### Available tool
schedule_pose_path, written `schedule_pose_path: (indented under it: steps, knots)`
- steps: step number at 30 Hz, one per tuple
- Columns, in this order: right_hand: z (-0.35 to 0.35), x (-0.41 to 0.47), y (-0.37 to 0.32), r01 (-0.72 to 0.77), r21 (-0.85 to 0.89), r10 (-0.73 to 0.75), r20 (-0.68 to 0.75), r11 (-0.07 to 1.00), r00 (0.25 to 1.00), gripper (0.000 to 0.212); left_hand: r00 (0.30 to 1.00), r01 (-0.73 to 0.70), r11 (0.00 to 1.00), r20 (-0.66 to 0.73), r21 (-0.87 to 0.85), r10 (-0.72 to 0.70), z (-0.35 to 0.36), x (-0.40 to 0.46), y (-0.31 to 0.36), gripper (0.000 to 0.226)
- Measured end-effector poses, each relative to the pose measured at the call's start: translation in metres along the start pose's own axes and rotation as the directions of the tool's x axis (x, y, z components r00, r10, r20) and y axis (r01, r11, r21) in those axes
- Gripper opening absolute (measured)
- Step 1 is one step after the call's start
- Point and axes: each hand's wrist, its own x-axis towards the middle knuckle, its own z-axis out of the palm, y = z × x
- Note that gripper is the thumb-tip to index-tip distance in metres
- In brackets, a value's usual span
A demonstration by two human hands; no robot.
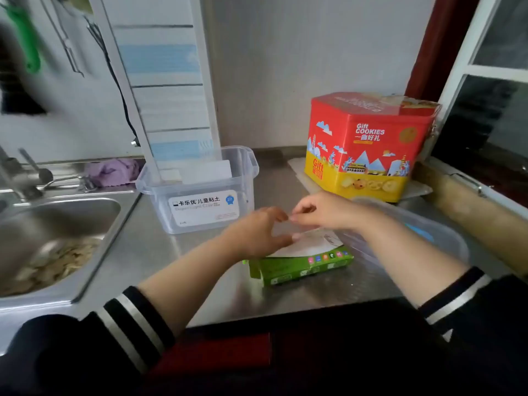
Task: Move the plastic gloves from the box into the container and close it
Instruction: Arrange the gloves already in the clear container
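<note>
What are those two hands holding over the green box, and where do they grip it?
Both the left hand and right hand pinch a clear plastic glove by its upper edge.

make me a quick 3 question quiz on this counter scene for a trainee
1. True or false: the green box lies on the counter in front of the red cookie tin.
2. Which stands nearest the sink? A) the cookie tin B) the clear labelled container C) the green box
3. What do the left hand and right hand handle above the green box?

Key:
1. True
2. B
3. A thin clear plastic sheet, apparently a glove; blurred, so the exact hold is unclear.
</note>
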Motion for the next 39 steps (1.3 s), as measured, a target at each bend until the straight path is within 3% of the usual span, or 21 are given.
schedule_pose_path:
  steps: [2, 4, 10, 12, 16, 22, 29, 32, 33, 35, 36, 38, 39]
  knots:
    - [0.005, -0.009, 0.001, -0.005, -0.088, 0.009, 0.041, 0.996, 0.999, 0.017, 0.978, 0.007, 0.991, 0.204, 0.13, -0.034, 0.009, -0.007, 0.001, 0.078]
    - [0.013, -0.016, 0.006, 0.0, -0.101, 0.01, 0.101, 0.995, 0.995, 0.023, 0.957, -0.029, 0.978, 0.29, 0.207, -0.032, 0.021, -0.013, -0.004, 0.088]
    - [0.017, -0.015, 0.016, 0.037, 0.005, -0.038, 0.234, 0.999, 0.972, 0.048, 0.973, -0.04, 0.986, 0.232, 0.161, 0.002, 0.022, -0.014, -0.017, 0.089]
    - [0.027, -0.011, 0.018, 0.064, 0.045, -0.071, 0.171, 0.997, 0.983, 0.037, 0.974, -0.044, 0.991, 0.226, 0.127, 0.014, 0.02, -0.016, -0.023, 0.087]
    - [0.048, -0.003, 0.019, 0.145, 0.079, -0.137, -0.102, 0.986, 0.985, 0.012, 0.976, -0.049, 0.995, 0.216, 0.087, 0.029, 0.017, -0.017, -0.036, 0.089]
    - [0.057, -0.006, -0.001, 0.204, -0.205, -0.247, -0.215, 0.957, 0.945, 0.011, 0.973, -0.003, 0.998, 0.229, 0.066, -0.012, 0.012, -0.015, -0.048, 0.084]
    - [0.05, 0.0, -0.028, 0.304, 0.165, -0.218, -0.402, 0.938, 0.889, 0.018, 0.971, 0.049, 0.998, 0.233, 0.044, -0.058, 0.004, -0.017, -0.06, 0.084]
    - [0.045, 0.0, -0.029, 0.26, 0.229, -0.188, -0.294, 0.938, 0.937, 0.02, 0.971, 0.046, 0.996, 0.23, 0.083, -0.064, 0.003, -0.019, -0.065, 0.086]
    - [0.043, 0.0, -0.026, 0.206, 0.196, -0.167, -0.197, 0.959, 0.966, 0.031, 0.972, 0.043, 0.995, 0.227, 0.09, -0.063, 0.003, -0.02, -0.066, 0.087]
    - [0.04, 0.001, -0.019, 0.096, -0.035, -0.096, -0.011, 0.995, 0.995, 0.05, 0.974, 0.031, 0.995, 0.223, 0.099, -0.052, 0.005, -0.02, -0.066, 0.087]
    - [0.042, 0.003, -0.015, 0.082, -0.161, -0.079, 0.022, 0.984, 0.997, 0.043, 0.974, 0.027, 0.995, 0.223, 0.099, -0.048, 0.006, -0.02, -0.067, 0.088]
    - [0.053, 0.005, -0.01, 0.118, -0.227, -0.137, -0.073, 0.967, 0.988, 0.013, 0.972, 0.035, 0.997, 0.229, 0.066, -0.049, 0.007, -0.021, -0.068, 0.088]
    - [0.059, 0.006, -0.007, 0.156, -0.183, -0.184, -0.146, 0.971, 0.972, 0.011, 0.972, 0.044, 0.998, 0.228, 0.034, -0.05, 0.009, -0.022, -0.069, 0.088]
